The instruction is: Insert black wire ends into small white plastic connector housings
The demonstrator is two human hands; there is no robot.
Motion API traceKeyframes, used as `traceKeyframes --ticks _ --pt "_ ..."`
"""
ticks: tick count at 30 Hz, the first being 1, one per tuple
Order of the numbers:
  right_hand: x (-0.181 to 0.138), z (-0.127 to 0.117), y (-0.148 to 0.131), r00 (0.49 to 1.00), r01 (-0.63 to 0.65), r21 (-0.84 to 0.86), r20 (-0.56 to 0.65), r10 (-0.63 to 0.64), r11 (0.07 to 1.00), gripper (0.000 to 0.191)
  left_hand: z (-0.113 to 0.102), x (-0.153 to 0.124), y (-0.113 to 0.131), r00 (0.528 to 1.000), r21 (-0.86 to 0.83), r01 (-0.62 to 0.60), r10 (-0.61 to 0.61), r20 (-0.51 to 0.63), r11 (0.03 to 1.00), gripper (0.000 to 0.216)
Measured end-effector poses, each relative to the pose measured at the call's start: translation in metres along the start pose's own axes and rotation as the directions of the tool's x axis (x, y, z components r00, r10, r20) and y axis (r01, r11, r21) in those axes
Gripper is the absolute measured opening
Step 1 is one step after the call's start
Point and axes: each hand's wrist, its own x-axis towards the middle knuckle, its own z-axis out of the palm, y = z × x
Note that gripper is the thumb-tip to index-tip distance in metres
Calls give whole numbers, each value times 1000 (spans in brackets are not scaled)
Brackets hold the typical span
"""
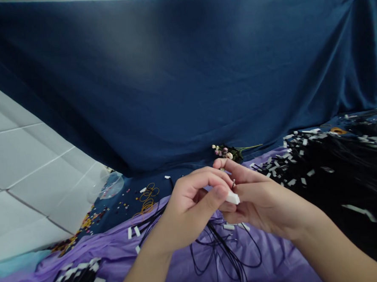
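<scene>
My left hand (pixel 197 204) is closed, its thumb and index finger pinching a small white rectangular piece (pixel 233 197). Against it, my right hand (pixel 258 194) is closed too, with a thin cord end (pixel 233 183) with a shiny tip poking up between its fingers. The rest of that cord is hidden by the hands. Below them, loose black cords (pixel 227 251) hang or lie in loops over the purple sheet (pixel 272 259). More white pieces (pixel 228 226) lie there among the cords.
A large heap of black cords with white tags (pixel 331 170) covers the right side. A smaller bundle (pixel 74 280) lies at lower left. Yellow rubber bands (pixel 147 203), scattered beads (pixel 91 219) and dried flowers (pixel 227 152) lie before the blue cloth (pixel 185 81). White tiles (pixel 27 168) line the left.
</scene>
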Motion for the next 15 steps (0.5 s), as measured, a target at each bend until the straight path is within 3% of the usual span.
traceKeyframes --ticks 8,11,15 --pt "3 -8 -1 992 -79 129 107 65 988 35 0 1 1 998 29 -58 59 -22 998 23" --pt "3 -5 -1 996 -78 108 47 74 991 32 0 0 1 999 9 -36 36 -25 999 22" --pt "2 4 0 991 -12 59 -133 20 998 44 1 0 1 1000 -12 3 -3 -26 1000 21"
